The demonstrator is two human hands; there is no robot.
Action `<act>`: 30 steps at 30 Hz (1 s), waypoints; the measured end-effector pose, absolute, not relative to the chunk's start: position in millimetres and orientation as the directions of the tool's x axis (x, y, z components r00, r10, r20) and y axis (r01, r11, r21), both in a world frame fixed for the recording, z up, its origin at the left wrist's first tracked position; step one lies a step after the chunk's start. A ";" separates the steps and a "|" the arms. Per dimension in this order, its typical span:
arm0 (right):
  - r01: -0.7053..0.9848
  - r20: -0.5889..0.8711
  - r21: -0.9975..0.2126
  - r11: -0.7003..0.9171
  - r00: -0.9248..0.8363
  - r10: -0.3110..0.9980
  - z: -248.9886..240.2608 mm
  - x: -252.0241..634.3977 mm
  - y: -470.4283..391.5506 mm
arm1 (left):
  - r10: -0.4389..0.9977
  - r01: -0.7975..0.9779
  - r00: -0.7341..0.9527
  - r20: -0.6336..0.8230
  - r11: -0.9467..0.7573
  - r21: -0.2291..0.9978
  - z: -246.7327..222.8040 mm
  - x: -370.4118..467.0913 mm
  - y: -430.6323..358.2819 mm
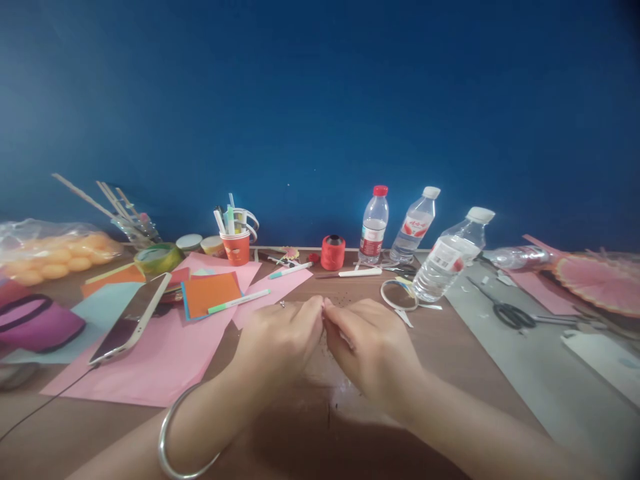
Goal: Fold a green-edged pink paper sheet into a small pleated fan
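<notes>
My left hand (283, 337) and my right hand (375, 340) meet above the middle of the brown table (310, 440), fingertips pinched together. What lies between the fingers, if anything, is too small or too hidden to make out. A silver bangle (165, 433) circles my left wrist. Just beyond the hands, small dark specks dot the tabletop. Behind them lie a white-handled knife or similar slim tool (360, 272) and a red spool of thread (333, 253). A roll of clear tape (400, 295) rests to the right of my right hand.
On the left are pink paper (165, 363), a phone (133, 317) with a cable, orange paper (213, 295), markers and a red cup (236, 249) of pens. Water bottles (445, 260) stand at back right. Scissors (510, 313) lie on a grey mat (495, 363) at right.
</notes>
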State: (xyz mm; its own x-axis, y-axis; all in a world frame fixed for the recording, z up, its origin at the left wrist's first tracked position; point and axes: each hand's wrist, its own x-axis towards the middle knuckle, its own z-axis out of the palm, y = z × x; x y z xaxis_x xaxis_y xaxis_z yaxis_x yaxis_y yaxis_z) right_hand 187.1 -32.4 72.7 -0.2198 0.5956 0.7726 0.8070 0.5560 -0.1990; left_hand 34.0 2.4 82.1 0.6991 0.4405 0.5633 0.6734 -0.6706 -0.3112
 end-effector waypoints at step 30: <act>0.168 0.119 -0.973 0.158 -0.223 0.967 79.2 180.6 -36.8 | 0.789 0.593 0.491 0.370 -0.614 0.521 97.3 36.1 10.9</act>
